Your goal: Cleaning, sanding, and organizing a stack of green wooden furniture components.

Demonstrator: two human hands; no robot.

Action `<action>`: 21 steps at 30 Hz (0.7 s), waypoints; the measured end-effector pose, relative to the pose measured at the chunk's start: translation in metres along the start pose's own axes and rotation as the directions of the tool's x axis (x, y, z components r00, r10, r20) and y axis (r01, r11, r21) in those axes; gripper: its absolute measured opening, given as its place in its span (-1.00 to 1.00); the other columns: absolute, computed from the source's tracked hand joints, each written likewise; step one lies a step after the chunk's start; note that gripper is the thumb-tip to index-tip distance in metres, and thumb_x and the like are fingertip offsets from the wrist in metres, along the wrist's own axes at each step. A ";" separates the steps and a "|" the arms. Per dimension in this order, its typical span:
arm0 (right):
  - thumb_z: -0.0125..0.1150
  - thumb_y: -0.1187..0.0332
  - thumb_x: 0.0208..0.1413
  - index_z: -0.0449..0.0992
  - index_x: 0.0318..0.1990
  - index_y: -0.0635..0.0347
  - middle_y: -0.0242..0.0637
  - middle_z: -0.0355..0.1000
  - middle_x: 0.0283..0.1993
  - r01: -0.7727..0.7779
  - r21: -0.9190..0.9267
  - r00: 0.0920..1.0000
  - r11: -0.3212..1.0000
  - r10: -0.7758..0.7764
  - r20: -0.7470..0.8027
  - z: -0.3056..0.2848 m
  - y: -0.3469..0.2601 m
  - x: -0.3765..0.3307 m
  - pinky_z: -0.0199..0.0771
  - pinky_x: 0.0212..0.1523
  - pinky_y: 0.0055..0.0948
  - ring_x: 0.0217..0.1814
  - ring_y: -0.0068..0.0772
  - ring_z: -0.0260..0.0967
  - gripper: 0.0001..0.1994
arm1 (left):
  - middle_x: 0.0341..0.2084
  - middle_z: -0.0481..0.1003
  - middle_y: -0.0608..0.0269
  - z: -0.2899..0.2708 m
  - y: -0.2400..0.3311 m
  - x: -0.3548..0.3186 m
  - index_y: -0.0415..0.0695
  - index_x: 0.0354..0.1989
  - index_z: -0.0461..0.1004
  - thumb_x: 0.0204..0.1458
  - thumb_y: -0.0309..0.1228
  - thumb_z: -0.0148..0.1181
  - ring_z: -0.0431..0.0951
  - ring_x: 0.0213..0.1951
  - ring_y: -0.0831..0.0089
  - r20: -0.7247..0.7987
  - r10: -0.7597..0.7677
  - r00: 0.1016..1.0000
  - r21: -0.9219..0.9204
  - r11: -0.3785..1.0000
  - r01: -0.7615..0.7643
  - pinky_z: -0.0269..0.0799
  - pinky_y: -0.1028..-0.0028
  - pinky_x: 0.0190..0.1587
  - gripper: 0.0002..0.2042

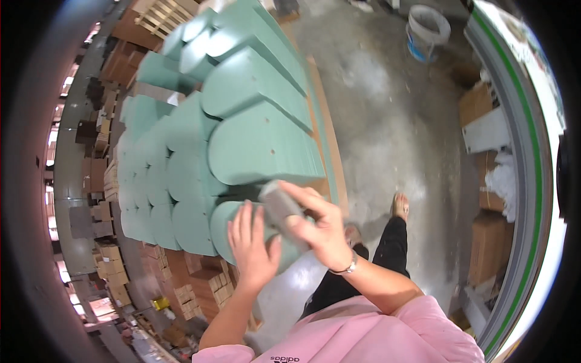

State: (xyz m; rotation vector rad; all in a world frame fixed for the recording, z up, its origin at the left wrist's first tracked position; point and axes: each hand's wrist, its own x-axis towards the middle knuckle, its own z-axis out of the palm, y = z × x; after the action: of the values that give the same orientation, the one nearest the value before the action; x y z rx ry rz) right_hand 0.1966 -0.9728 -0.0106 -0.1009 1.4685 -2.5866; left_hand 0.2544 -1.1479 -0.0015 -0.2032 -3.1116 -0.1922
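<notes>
Grey block (279, 209) blurred, gripped by right hand (321, 227); left hand (251, 245) flat on green panel (227, 227).

Both forearms rise from the lower edge of the view, from about six o'clock toward twelve. The left hand (251, 245) is held flat with its back to the camera, fingers together and pointing to twelve o'clock. The right hand (318, 227) sits just beside it at three o'clock, fingers curled and closed in a grip, pointing toward ten o'clock, with a bracelet on its wrist. Both legs show below, feet toward one o'clock.
</notes>
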 end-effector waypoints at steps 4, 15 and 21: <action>0.23 0.35 -0.01 0.44 0.16 0.20 -0.30 0.35 -0.20 -0.043 -0.177 0.999 0.983 0.037 -0.038 -0.027 -0.028 -0.017 0.33 -0.15 -0.52 -0.17 -0.50 0.30 -0.50 | 0.24 0.17 0.07 -0.017 0.016 0.010 -0.14 0.22 0.25 -0.11 -0.28 0.24 0.13 0.24 0.08 0.008 -0.042 0.999 0.062 0.997 0.042 -0.10 -0.05 0.29 -0.36; 0.13 0.46 0.03 0.45 0.13 0.32 -0.45 0.36 -0.34 -0.350 -0.315 0.912 0.882 0.245 -0.328 -0.085 -0.058 -0.103 0.30 -0.23 -0.63 -0.33 -0.63 0.27 -0.56 | -0.33 0.50 0.12 -0.002 0.009 0.061 -0.17 -0.29 0.48 -0.13 -0.37 0.28 0.46 -0.14 0.16 -0.007 0.175 0.985 -0.074 0.982 -0.175 0.17 0.05 0.19 -0.77; 0.16 0.50 0.00 0.50 0.09 0.27 -0.41 0.39 -0.27 -0.357 -0.211 0.873 0.910 0.244 -0.423 -0.087 -0.050 -0.125 0.37 -0.22 -0.63 -0.27 -0.62 0.30 -0.58 | -0.45 0.52 0.02 0.020 0.000 0.061 -0.23 -0.45 0.50 -0.15 -0.46 0.21 0.49 -0.22 0.10 -0.095 0.235 0.967 -0.191 0.950 -0.249 0.25 0.13 0.16 -0.89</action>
State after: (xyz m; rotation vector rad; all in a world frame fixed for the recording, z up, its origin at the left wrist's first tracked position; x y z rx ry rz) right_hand 0.3021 -0.8523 -0.0095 0.5986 1.8060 -2.2081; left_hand 0.1935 -1.1377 -0.0194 -0.5653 -2.9578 -0.4965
